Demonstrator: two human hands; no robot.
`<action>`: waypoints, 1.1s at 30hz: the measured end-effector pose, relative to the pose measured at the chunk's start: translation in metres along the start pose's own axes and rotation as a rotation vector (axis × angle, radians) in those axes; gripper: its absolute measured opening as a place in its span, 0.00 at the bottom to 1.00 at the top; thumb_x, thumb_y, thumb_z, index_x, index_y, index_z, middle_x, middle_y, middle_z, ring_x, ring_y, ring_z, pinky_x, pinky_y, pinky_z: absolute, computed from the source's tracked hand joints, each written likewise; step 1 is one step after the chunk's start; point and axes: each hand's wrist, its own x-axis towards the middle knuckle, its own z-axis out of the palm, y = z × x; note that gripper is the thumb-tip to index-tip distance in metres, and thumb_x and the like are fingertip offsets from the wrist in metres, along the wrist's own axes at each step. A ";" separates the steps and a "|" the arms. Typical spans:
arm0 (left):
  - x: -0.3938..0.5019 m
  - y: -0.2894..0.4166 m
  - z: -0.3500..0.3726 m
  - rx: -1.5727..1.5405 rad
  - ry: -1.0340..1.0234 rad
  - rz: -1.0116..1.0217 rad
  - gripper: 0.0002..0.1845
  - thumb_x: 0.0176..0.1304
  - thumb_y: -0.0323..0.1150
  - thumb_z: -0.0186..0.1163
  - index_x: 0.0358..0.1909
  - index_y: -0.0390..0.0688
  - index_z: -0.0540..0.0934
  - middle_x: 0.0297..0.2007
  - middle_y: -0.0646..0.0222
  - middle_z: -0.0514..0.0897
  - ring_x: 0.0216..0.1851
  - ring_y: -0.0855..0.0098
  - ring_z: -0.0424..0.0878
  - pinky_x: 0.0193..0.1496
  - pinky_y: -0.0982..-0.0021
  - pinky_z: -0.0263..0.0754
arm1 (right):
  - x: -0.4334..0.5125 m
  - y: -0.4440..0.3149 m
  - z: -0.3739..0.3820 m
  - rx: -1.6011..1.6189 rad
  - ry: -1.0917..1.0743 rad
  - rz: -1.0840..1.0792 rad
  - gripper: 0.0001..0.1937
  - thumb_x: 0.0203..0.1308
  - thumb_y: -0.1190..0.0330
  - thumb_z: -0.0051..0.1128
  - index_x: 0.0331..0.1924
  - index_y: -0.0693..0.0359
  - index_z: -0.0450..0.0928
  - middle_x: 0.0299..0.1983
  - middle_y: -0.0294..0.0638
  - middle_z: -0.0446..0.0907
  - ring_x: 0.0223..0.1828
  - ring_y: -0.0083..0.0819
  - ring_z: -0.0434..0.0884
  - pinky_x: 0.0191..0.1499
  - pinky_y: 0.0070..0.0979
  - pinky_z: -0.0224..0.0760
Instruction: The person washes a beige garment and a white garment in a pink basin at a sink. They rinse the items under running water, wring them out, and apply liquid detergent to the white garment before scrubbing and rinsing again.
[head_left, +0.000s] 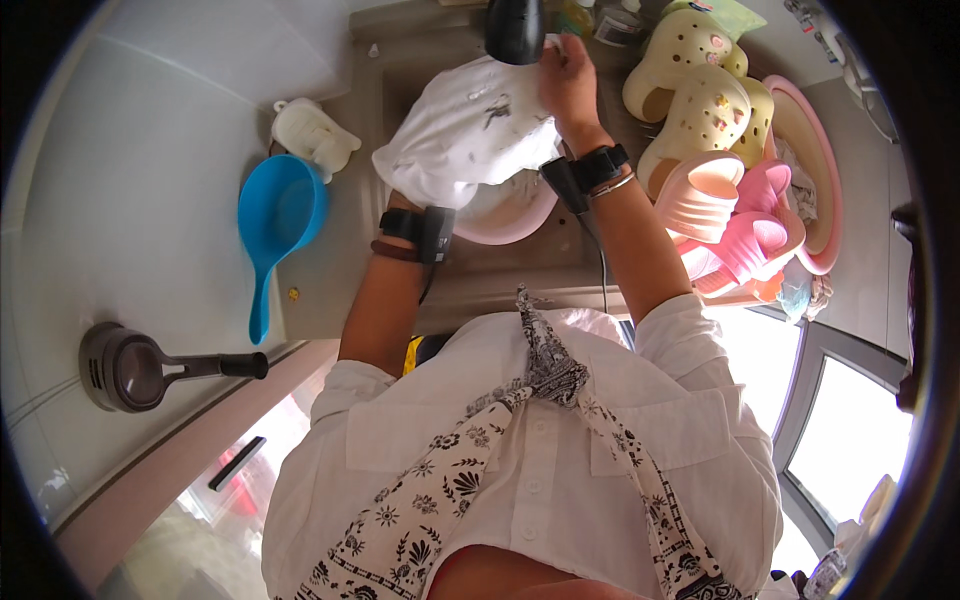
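Observation:
A white garment (480, 120) with dark printed or stained patches is spread above a pink basin (517, 221) in the sink (480, 274). My right hand (571, 86) grips the garment's far right edge, right beside the black faucet (515, 30). On the left side, my left hand (406, 201) goes in beneath the cloth; only a little by the wrist shows and its fingers are hidden. The cloth covers much of the basin, whose near rim stays visible.
Left of the sink lie a blue ladle (281, 202) and a whitish animal-shaped item (316, 135). Cream clogs (697, 105), pink slippers (739, 240) and a pink-rimmed tub (831, 187) crowd the right. Bottles (619, 26) stand behind. A dark holder (131, 367) juts from the left wall.

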 end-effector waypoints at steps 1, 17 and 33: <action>-0.002 0.003 0.002 -0.101 0.018 0.041 0.29 0.72 0.51 0.48 0.63 0.41 0.73 0.62 0.59 0.77 0.62 0.57 0.74 0.65 0.53 0.69 | 0.000 0.001 0.001 -0.011 0.039 0.013 0.12 0.70 0.63 0.55 0.44 0.65 0.77 0.28 0.33 0.79 0.28 0.19 0.72 0.33 0.23 0.69; 0.019 0.007 0.077 -0.583 -0.115 -0.244 0.37 0.73 0.62 0.42 0.67 0.41 0.69 0.63 0.59 0.76 0.61 0.56 0.76 0.66 0.53 0.69 | 0.008 0.017 -0.068 0.027 0.260 0.153 0.14 0.69 0.62 0.56 0.39 0.68 0.74 0.24 0.33 0.74 0.25 0.19 0.69 0.29 0.21 0.64; 0.067 -0.004 0.100 -0.358 -0.119 -0.395 0.24 0.76 0.47 0.46 0.58 0.38 0.77 0.53 0.63 0.84 0.52 0.64 0.82 0.62 0.62 0.73 | 0.004 0.024 -0.087 -0.006 0.450 0.090 0.12 0.71 0.64 0.54 0.37 0.67 0.70 0.29 0.38 0.76 0.29 0.24 0.72 0.34 0.26 0.69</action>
